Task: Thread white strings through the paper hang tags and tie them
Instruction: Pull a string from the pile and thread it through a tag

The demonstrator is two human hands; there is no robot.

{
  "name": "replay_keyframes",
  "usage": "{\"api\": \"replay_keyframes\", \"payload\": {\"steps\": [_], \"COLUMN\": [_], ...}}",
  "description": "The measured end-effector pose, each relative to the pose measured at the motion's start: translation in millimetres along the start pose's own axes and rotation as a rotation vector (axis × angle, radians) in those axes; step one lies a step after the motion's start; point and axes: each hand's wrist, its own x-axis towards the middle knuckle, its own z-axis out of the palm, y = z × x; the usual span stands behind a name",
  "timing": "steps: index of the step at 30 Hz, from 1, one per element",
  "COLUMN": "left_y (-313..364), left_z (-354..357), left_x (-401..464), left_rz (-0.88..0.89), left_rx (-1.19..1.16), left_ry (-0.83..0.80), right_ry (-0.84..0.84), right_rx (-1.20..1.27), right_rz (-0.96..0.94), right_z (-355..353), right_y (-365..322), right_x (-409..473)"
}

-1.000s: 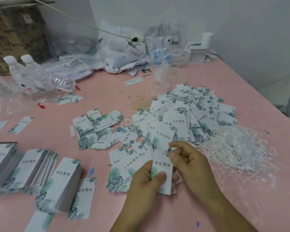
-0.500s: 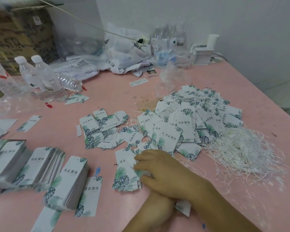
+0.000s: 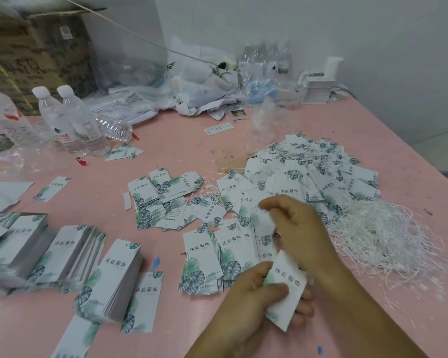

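step: threading, I judge | left hand grips white leaf-printed paper hang tag | right hand just above, fingers curled, hold unclear | next: a thin white string from the loose pile right of right hand

Leaf-printed hang tag (tilted) beside white strings.

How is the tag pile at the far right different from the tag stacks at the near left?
The far pile is loose and spread flat, tags overlapping at many angles; the near stacks are neat, thick blocks with aligned edges. White strings run through the far pile; no strings show on the stacks. The pile lies beside the string heap; the stacks lie far from it. Both show the same white tags with green leaf print.
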Motion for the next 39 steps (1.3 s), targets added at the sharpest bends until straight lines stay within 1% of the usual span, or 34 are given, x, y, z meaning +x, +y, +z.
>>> {"api": "replay_keyframes", "payload": {"steps": [1, 2, 3, 4, 5, 6, 8, 9, 11, 13, 14, 16, 17, 18, 19, 22, 24, 26, 29, 31, 32, 35, 37, 39], "left_y": [27, 29, 31, 44, 47, 47, 51, 53, 54, 53, 52, 52, 51, 48, 47, 42, 40, 38, 34, 32, 30, 27, 28, 28], "left_z": [-18, -12, -8, -12, -12, -15, -21, -27, -30, -32, -35, -30, -29, -27, -27, -27, -26, -27, -26, -26, -27, -30, -29, -29], "left_x": [-32, -47, -48, -52, -51, -49, -49, -51, -55, -57, -56, -53, -52, -50, -49, -46, -45, -44, -44, -44, -43, -41, -41, -40], "left_rz": [-0.074, -0.003, 0.093, 0.163, 0.269, 0.356, 0.469, 0.51, 0.517, 0.466, 0.47, 0.495, 0.493, 0.496, 0.496, 0.496, 0.497, 0.492, 0.463, 0.446, 0.44, 0.432, 0.42, 0.412], "left_rx": [0.079, -0.062, -0.175, -0.188, -0.185, -0.183, -0.203, -0.17, -0.059, 0.037, 0.027, -0.02, -0.028, -0.034, -0.047, -0.093, -0.091, -0.084, -0.079, -0.117, -0.137, -0.168, -0.165, -0.162], "left_ry": [-0.031, -0.049, 0.007, 0.112, 0.217, 0.299, 0.431, 0.527, 0.675, 0.785, 0.791, 0.699, 0.675, 0.667, 0.665, 0.645, 0.634, 0.618, 0.549, 0.512, 0.506, 0.481, 0.479, 0.474], "right_ry": [0.06, 0.118, 0.171, 0.201, 0.209, 0.183, 0.092, 0.056, 0.038, 0.005, -0.059, -0.225, -0.294, -0.326, -0.323, -0.264, -0.263, -0.243, -0.17, -0.136, -0.134, -0.206, -0.281, -0.318], "right_rx": [0.043, 0.064, 0.086, 0.103, 0.11, 0.094, 0.016, -0.028, -0.127, -0.269, -0.369, -0.604, -0.685, -0.714, -0.7, -0.506, -0.432, -0.435, -0.451, -0.371, -0.287, -0.023, 0.046, 0.053], "right_rz": [0.055, 0.074, 0.077, 0.067, 0.073, 0.064, 0.043, 0.033, 0.019, 0.05, 0.09, 0.155, 0.169, 0.184, 0.194, 0.288, 0.331, 0.325, 0.288, 0.28, 0.3, 0.388, 0.416, 0.404], "right_z": [-9, -16, -20, -21, -20, -18, -8, -2, 3, 0, -3, -7, -8, -8, -7, -11, -15, -18, -18, -20, -23, -34, -36, -33], "right_y": [6, 10, 12, 16, 17, 21, 27, 29, 33, 35, 35, 38, 39, 39, 39, 40, 42, 43, 45, 46, 46, 44, 43, 43], "right_x": [3, 4, 4, 3, -1, -5, -19, -26, -37, -43, -45, -48, -49, -49, -49, -45, -42, -42, -43, -41, -38, -34, -34, -37]}}
